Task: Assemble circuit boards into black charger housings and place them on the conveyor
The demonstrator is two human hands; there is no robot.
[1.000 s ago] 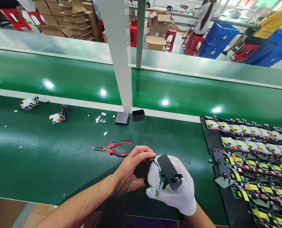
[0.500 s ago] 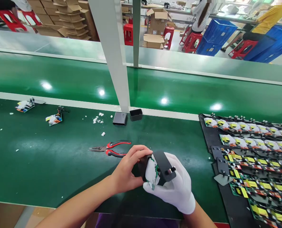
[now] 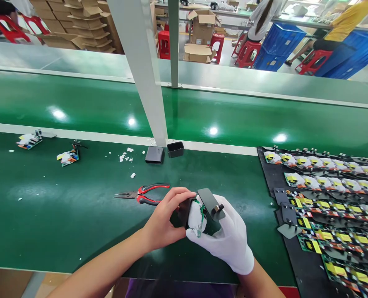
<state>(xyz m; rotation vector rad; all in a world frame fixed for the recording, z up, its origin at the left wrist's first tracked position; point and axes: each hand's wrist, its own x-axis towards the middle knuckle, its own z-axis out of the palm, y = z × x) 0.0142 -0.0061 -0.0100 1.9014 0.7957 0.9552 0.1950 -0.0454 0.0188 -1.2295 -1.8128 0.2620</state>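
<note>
Casing (image 3: 185, 214) and board (image 3: 197, 217), lower center.
Left hand (image 3: 166, 218) clamps casing; gloved right hand (image 3: 229, 236) pinches board, apparently for alignment.

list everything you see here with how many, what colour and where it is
long flat worktop: 1, green, foreground
upright post: 1, white, centre
box-shaped casings: 2, dark grey and black, near the post's foot
long-nosed pliers: 1, red and black handles, left of centre
scattered crumbs: many, white, left half
loose filler-coated boards: 2, white and multicoloured, far left
flat mat: black, right
circuit boards in rows: many, white, yellow and green, on the mat
cardboard boxes: many, brown, background
stools: several, red, background
crates: several, blue, background right
people: at least three, background
held rectangular casing: 1, black, centre front
held filler-coated board: 1, white and green, at its opening
left hand: 1, bare, holding that casing
right hand: 1, white-gloved, holding that board
</note>
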